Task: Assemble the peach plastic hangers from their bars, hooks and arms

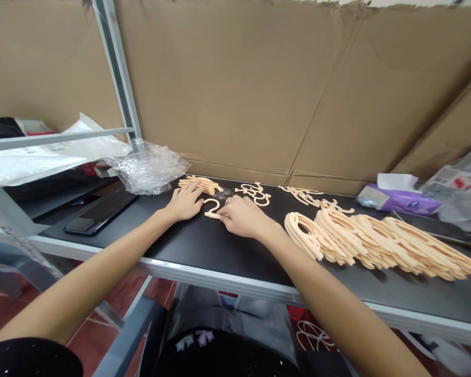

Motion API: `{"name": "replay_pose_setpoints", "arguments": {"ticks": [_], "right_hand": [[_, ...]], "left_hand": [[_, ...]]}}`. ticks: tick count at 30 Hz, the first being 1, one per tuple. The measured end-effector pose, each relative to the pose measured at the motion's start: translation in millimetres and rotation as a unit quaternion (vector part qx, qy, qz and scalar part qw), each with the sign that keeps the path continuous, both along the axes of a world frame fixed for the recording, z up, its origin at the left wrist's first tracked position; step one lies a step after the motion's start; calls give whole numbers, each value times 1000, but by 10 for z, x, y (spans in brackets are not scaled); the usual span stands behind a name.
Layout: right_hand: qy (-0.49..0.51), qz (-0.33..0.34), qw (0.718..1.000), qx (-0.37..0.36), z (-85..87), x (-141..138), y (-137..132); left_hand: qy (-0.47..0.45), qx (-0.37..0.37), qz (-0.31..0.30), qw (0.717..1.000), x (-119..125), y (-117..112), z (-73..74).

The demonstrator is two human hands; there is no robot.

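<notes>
My left hand (186, 202) lies flat on the black table (204, 246), fingers stretched toward a small stack of peach plastic pieces (200, 184). My right hand (241, 216) is closed in a pinch on a peach hook-shaped piece (212, 208) that rests on the table between both hands. More loose hooks (256, 192) lie just beyond the right hand. A long fanned row of peach hanger bodies (380, 238) spreads to the right.
A dark phone (100, 211) lies at the table's left, with crumpled clear plastic (149, 167) behind it. A purple tissue pack (398, 198) sits at the right rear. Thin peach strips (310, 198) lie by the cardboard wall (259, 89). A metal post (118, 73) rises at left.
</notes>
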State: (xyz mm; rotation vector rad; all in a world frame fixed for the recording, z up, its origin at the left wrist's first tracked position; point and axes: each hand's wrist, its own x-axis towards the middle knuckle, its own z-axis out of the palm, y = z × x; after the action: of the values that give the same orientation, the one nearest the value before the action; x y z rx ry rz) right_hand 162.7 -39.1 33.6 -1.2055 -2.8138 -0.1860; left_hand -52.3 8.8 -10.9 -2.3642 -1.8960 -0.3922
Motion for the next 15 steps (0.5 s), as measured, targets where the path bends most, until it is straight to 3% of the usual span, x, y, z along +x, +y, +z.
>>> {"name": "replay_pose_setpoints", "arguments": {"ticks": [4,9,13,15], "right_hand": [[-1,8,1000,-4,29,2,-35],[26,32,999,-1,114,5,-113],[137,127,982,-18,209,117,-541],[190,211,953,-108,224,231,-880]], "left_hand": [[6,-36,-9,999,1,13,6],[-20,8,-32,999,-32,25,-19],[-28,56,-59,996,-50,63,-45],[-44,78,-96,991,-57,99,-61]]}}
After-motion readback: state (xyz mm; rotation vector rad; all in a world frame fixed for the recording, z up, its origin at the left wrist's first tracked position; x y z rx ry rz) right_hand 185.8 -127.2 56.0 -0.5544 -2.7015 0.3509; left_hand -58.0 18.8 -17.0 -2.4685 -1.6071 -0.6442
